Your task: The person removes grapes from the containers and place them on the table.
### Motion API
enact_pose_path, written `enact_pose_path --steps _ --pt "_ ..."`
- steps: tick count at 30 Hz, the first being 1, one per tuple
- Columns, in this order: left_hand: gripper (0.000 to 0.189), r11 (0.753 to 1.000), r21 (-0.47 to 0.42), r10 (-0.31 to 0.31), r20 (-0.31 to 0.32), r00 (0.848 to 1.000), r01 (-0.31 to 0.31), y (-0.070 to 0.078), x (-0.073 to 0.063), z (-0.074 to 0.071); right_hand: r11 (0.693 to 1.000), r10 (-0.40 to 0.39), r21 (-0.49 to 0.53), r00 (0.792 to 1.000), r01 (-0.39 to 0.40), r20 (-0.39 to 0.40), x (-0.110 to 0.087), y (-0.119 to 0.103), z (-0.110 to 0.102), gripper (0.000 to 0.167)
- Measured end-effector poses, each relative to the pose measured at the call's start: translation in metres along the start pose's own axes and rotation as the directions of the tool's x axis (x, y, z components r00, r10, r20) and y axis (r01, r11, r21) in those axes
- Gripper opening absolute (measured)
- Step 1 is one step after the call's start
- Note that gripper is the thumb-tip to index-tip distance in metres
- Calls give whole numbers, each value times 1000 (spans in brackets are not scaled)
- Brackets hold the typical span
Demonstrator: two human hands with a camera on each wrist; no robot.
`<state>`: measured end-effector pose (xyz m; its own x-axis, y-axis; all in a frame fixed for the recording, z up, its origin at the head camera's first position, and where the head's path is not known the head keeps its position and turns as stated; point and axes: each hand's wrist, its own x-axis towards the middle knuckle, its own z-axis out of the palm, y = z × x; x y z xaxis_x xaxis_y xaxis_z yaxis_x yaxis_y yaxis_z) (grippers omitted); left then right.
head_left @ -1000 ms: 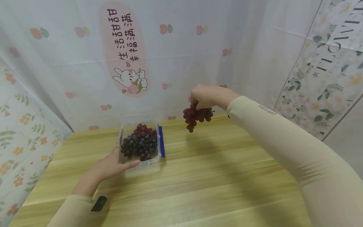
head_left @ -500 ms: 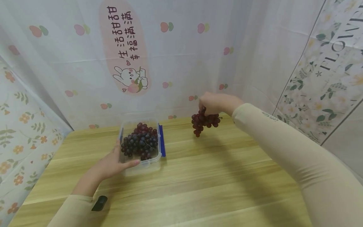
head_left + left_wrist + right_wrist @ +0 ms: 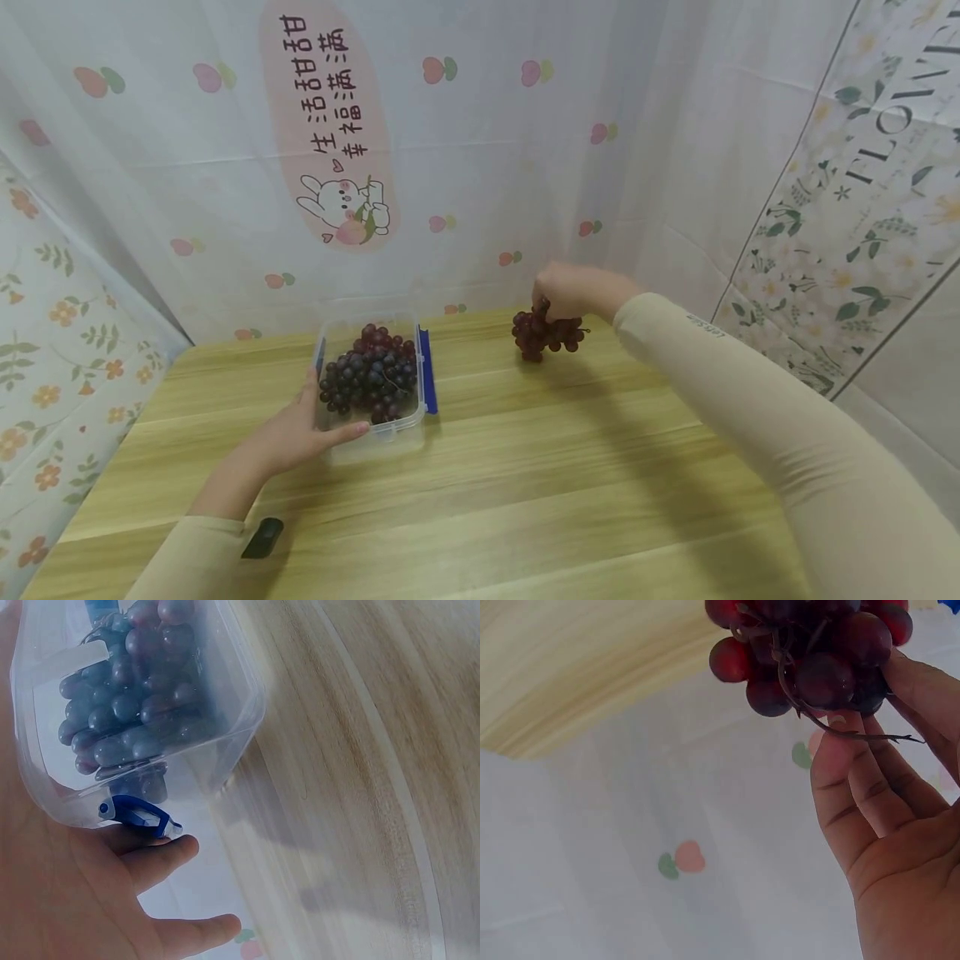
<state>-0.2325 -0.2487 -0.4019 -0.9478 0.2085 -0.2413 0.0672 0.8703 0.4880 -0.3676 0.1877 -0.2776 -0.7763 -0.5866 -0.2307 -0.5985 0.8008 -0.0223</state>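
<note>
My right hand (image 3: 573,290) pinches a bunch of red grapes (image 3: 534,335) from above, low over the back of the table; whether the lowest grapes touch the wood is hard to tell. In the right wrist view a bare stem (image 3: 847,735) trails from the bunch, beside the fingertips. A clear plastic food container (image 3: 397,427) stands left of centre, holding dark grapes (image 3: 367,379) and a redder bunch behind them. My left hand (image 3: 288,433) rests on the container's near-left corner, thumb along the front rim and fingers along the left wall. In the left wrist view the fingers (image 3: 169,862) look straight.
A blue latch flap (image 3: 427,371) sticks out from the container's right side; another blue latch (image 3: 135,812) shows near my left fingers. The wooden table (image 3: 510,492) ends at a white printed curtain (image 3: 480,150). Floral curtains hang at both sides.
My right hand has moved right and down with the bunch of red grapes, from above the table to close to its surface. My left hand and the container have stayed put.
</note>
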Motion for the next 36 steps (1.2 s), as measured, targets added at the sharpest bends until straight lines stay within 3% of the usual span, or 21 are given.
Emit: enact_pose_path --steps 11,15,23,30,36 --pt "144 1000 -15 16 -18 1000 -16 1 5 3 998 -68 -7 995 68 -72 18 -12 23 9" --pt "144 1000 -18 11 -12 1000 -12 4 3 2 997 -66 -31 993 63 -99 26 -18 32 16" --pt "144 1000 -18 5 -9 1000 -5 4 4 1 999 -5 -51 999 2 -49 32 -22 56 27" --pt "145 1000 -19 -1 -13 1000 1 0 4 2 997 -37 -72 991 27 -127 38 -18 75 34" --pt "144 1000 -12 -7 -20 1000 7 -3 5 1 999 -27 -31 983 22 -181 47 -25 90 34"
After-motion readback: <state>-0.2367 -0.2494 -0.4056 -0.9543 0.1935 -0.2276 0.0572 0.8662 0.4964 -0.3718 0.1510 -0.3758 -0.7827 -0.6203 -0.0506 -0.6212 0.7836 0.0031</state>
